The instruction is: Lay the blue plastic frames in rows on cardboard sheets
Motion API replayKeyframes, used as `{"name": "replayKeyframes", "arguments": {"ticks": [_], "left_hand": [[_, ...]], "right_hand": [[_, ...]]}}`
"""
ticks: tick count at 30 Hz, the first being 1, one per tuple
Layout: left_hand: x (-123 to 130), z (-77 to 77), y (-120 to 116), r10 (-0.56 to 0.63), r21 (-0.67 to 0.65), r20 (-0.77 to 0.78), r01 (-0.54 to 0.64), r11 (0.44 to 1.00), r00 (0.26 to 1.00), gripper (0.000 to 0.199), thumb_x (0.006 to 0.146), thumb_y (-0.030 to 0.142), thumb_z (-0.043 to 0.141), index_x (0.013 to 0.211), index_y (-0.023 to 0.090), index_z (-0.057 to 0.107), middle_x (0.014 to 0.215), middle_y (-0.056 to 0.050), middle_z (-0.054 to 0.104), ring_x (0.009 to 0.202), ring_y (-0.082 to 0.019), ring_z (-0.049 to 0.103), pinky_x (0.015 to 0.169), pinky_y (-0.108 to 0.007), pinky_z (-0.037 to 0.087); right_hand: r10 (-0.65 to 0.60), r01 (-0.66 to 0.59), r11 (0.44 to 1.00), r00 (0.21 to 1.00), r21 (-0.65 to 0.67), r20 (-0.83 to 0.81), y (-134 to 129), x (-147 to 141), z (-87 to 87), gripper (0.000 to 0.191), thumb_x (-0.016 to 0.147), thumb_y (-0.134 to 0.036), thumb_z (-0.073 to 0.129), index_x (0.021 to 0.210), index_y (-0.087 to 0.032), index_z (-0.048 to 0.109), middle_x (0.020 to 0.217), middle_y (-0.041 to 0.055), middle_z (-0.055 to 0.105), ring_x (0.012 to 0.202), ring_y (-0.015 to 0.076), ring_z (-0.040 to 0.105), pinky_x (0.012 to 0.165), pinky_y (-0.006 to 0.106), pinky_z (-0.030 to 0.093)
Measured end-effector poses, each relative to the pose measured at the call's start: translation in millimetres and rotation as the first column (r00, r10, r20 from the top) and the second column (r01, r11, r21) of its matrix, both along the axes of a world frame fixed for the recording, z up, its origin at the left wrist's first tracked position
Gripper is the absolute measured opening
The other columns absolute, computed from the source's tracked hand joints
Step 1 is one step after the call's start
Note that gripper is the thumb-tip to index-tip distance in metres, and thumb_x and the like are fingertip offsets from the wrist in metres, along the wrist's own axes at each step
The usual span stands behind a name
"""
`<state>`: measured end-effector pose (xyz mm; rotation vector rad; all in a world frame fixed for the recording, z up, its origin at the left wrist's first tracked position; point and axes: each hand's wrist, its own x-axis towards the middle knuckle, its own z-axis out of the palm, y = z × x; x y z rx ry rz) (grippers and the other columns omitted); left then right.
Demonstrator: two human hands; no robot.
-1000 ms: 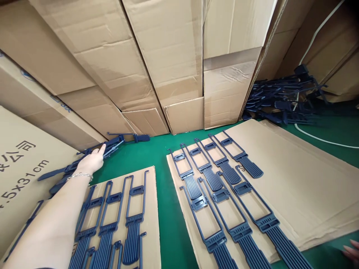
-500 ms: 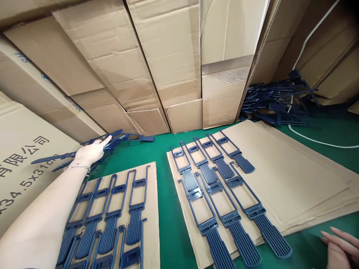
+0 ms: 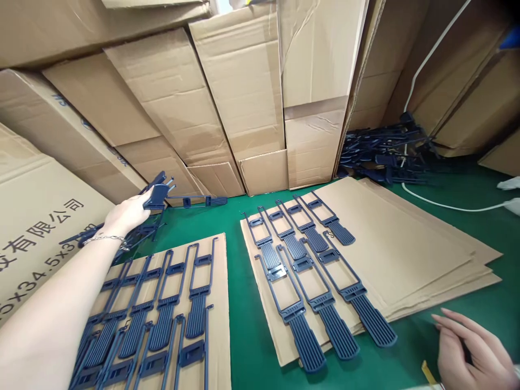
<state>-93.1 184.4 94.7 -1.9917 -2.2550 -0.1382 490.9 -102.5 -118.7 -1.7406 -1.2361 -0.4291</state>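
Observation:
My left hand (image 3: 129, 215), with a chain bracelet at the wrist, is closed on a dark blue plastic frame piece (image 3: 157, 196) over a small heap of like pieces at the back left. Its fingertips are partly hidden behind the piece. My right hand (image 3: 473, 346) rests at the lower right, fingers loosely curled, thumb apart, with nothing seen in it. Rows of dark blue frame pieces (image 3: 345, 336), each with a ribbed paddle and thin hooked arms, lie flat on the middle cardboard sheet (image 3: 280, 341). More lie overlapping on the left cardboard sheet (image 3: 221, 325).
Cardboard boxes (image 3: 244, 97) wall off the back of the green table (image 3: 252, 325). A printed carton (image 3: 36, 216) stands at left. A tangled pile of dark blue pieces (image 3: 377, 154) lies back right by a white cable (image 3: 447, 205). A yellow strip (image 3: 427, 372) is near my right hand.
My left hand has lifted a piece off the heap, its paddle end now raised. The view has shifted, and more of my right hand shows at the lower right.

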Motion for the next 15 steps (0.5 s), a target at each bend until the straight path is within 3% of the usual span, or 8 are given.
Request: {"name": "replayKeyframes", "arguments": {"ticks": [2, 3, 7, 10, 15], "left_hand": [[7.8, 6.8, -0.4, -0.015, 0.018, -0.151, 0.018, 1.0, 0.988, 0.068, 0.075, 0.032, 0.052, 0.139, 0.035, 0.029, 0.118, -0.008, 0.055, 0.082, -0.027, 0.056, 0.075, -0.042, 0.045], [11.4, 9.5, -0.2, -0.018, 0.039, -0.154, 0.024, 0.999, 0.988, 0.066, 0.076, 0.033, 0.052, 0.138, 0.033, 0.032, 0.116, -0.009, 0.056, 0.081, -0.027, 0.056, 0.074, -0.041, 0.046], [22.6, 16.0, 0.4, -0.002, 0.133, -0.105, 0.016, 0.991, 0.994, 0.057, 0.074, 0.034, 0.055, 0.13, 0.028, 0.045, 0.105, -0.009, 0.06, 0.076, -0.027, 0.055, 0.072, -0.041, 0.046], [27.7, 18.0, 0.8, 0.018, 0.197, -0.041, -0.009, 0.98, 0.999, 0.053, 0.069, 0.027, 0.06, 0.121, 0.027, 0.053, 0.083, -0.005, 0.06, 0.067, -0.025, 0.053, 0.07, -0.041, 0.047], [34.1, 19.6, 3.5, 0.056, 0.328, 0.153, -0.104, 0.939, 0.987, 0.05, 0.061, 0.014, 0.067, 0.109, 0.023, 0.061, 0.049, 0.004, 0.039, 0.054, -0.02, 0.043, 0.073, -0.039, 0.045]], "right_hand": [[-0.007, 0.007, 1.0, 1.0, -0.02, 0.017, 0.5, -1.8, 2.2, 0.021, 0.081, -0.025, 0.046, 0.074, -0.014, 0.062, 0.087, 0.0111, 0.063, 0.078, 0.0225, 0.06, 0.072, 0.034, 0.049], [-0.008, 0.008, 1.0, 1.0, -0.018, 0.027, 0.3, -2.0, 2.1, 0.021, 0.082, -0.024, 0.046, 0.074, -0.013, 0.062, 0.088, 0.0109, 0.064, 0.079, 0.0221, 0.06, 0.07, 0.033, 0.048], [0.015, -0.015, 1.0, 0.998, 0.006, 0.054, -1.0, -0.8, 0.4, 0.02, 0.082, -0.022, 0.046, 0.074, -0.014, 0.062, 0.086, 0.0096, 0.064, 0.077, 0.0207, 0.06, 0.066, 0.031, 0.047], [0.02, -0.019, 1.0, 0.999, -0.008, 0.04, -0.9, -1.2, 0.7, 0.022, 0.083, -0.024, 0.044, 0.075, -0.014, 0.062, 0.086, 0.0096, 0.064, 0.077, 0.0203, 0.06, 0.066, 0.031, 0.046], [0.032, -0.032, 0.999, 0.999, -0.029, 0.005, 0.2, -2.8, 1.7, 0.023, 0.085, -0.025, 0.041, 0.077, -0.015, 0.061, 0.087, 0.0095, 0.063, 0.078, 0.0207, 0.06, 0.069, 0.032, 0.046]]}}
